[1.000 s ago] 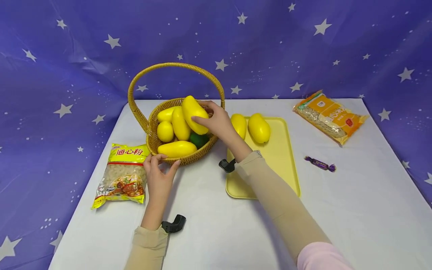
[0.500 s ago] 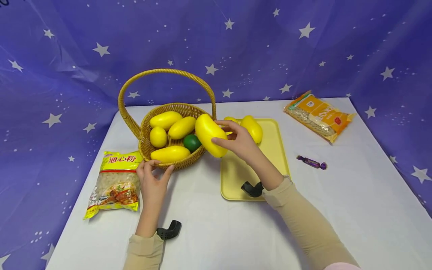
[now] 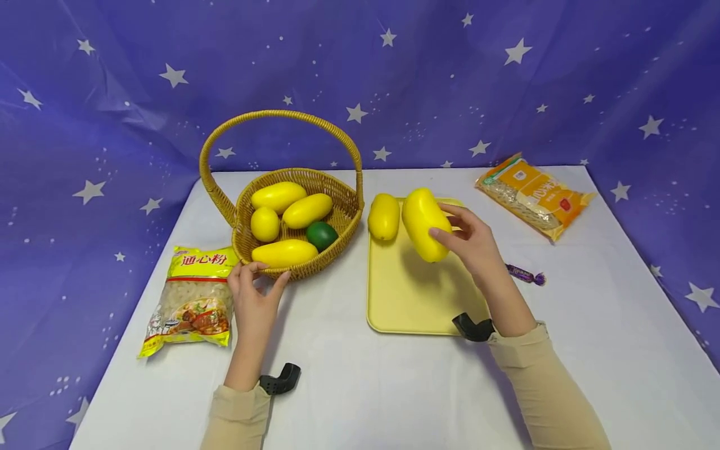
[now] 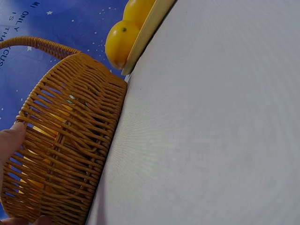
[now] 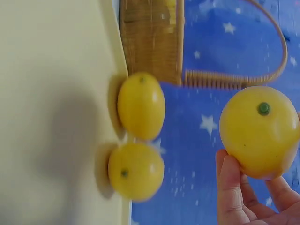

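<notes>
A large yellow mango (image 3: 425,224) is in my right hand (image 3: 474,240), pinched between thumb and fingers above the beige tray (image 3: 394,306). The right wrist view shows it stem end on, with two mangoes (image 5: 141,107) resting on the tray beyond it; the head view shows one, a mango (image 3: 384,216) at the far left corner. My left hand (image 3: 254,297) holds the near rim of the wicker basket (image 3: 343,240), thumb against its outer wall. In the basket lie several yellow fruits (image 3: 284,253), one of them round, and a dark green fruit (image 3: 322,236).
A yellow bag of pasta (image 3: 194,297) lies left of the basket, against my left hand. An orange food packet (image 3: 534,197) is at the back right. A purple wrapped candy (image 3: 525,275) lies partly behind my right wrist. The basket's tall handle (image 3: 281,114) arches over it.
My right hand has lifted the mango out of the basket and carried it right, over the tray. The left hand has stayed at the basket's rim.
</notes>
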`<action>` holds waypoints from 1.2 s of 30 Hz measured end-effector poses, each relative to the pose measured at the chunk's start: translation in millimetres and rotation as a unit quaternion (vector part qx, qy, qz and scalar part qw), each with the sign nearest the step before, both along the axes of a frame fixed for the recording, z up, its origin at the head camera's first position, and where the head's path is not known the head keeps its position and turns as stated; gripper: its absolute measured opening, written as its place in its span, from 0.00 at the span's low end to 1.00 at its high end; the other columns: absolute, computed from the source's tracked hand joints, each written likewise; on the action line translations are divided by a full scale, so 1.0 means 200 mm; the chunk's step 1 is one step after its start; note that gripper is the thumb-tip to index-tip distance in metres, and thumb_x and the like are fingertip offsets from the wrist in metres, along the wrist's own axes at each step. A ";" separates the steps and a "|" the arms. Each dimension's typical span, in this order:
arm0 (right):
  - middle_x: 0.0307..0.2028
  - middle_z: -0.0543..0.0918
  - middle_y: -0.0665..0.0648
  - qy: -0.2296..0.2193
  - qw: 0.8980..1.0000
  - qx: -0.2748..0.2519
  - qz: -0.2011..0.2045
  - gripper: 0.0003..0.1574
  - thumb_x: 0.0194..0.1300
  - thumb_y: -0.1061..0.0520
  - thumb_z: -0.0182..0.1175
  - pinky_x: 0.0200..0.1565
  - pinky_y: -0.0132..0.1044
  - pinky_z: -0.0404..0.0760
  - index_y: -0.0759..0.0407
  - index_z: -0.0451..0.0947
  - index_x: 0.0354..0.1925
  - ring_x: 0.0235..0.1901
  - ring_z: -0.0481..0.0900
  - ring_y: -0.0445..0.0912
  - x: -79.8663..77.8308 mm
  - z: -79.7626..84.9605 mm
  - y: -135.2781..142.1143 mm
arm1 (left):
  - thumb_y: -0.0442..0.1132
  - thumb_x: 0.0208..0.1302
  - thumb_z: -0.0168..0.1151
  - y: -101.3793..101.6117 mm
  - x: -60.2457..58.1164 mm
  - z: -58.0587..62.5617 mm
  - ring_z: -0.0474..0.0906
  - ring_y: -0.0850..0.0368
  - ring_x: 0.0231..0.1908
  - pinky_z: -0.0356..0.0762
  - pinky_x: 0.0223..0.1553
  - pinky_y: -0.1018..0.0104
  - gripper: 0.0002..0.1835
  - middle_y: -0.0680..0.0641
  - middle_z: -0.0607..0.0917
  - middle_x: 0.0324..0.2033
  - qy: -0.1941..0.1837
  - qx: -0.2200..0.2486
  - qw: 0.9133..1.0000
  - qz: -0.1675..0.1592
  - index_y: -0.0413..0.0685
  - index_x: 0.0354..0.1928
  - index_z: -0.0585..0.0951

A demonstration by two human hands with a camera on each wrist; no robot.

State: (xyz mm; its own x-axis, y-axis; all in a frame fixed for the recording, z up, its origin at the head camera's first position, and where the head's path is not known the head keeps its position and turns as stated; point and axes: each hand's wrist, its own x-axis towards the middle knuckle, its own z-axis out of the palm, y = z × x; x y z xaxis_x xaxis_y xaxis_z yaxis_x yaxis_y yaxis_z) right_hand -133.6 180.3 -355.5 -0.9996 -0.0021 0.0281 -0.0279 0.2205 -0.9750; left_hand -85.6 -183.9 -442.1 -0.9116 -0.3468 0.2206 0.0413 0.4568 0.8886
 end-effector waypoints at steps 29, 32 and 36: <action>0.50 0.70 0.59 -0.107 0.981 0.066 -0.148 0.47 0.58 0.37 0.65 0.42 0.32 0.76 0.53 0.64 0.69 0.43 0.72 0.47 -0.31 -0.27 0.28 | 0.48 0.58 0.70 -0.01 -0.01 -0.01 0.69 0.42 0.52 0.66 0.43 0.57 0.23 0.37 0.53 0.67 0.002 -0.018 1.000 0.008 0.47 0.48 0.71; 0.57 0.69 0.64 -0.112 0.976 0.115 -0.144 0.48 0.59 0.34 0.63 0.48 0.41 0.74 0.53 0.62 0.70 0.49 0.71 0.53 -0.32 -0.27 0.26 | 0.47 0.58 0.70 0.00 -0.01 -0.01 0.69 0.41 0.52 0.66 0.44 0.57 0.23 0.37 0.53 0.67 0.001 -0.019 1.000 0.007 0.46 0.48 0.71; 0.59 0.68 0.67 -0.116 0.973 0.146 -0.133 0.49 0.60 0.32 0.61 0.51 0.47 0.72 0.53 0.61 0.70 0.53 0.69 0.58 -0.34 -0.27 0.25 | 0.46 0.58 0.71 0.00 -0.01 -0.01 0.69 0.41 0.53 0.66 0.44 0.57 0.23 0.37 0.52 0.68 -0.001 -0.021 1.000 0.008 0.46 0.48 0.71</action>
State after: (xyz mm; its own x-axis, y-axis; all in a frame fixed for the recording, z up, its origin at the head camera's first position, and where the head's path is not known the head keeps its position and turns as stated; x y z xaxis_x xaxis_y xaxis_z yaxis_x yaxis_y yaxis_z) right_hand -201.0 230.1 -410.0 -0.9450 0.2844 -0.1617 0.2820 0.4576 -0.8432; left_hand -88.1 -184.3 -443.3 -0.9060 -0.3525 0.2342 0.0324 0.4939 0.8689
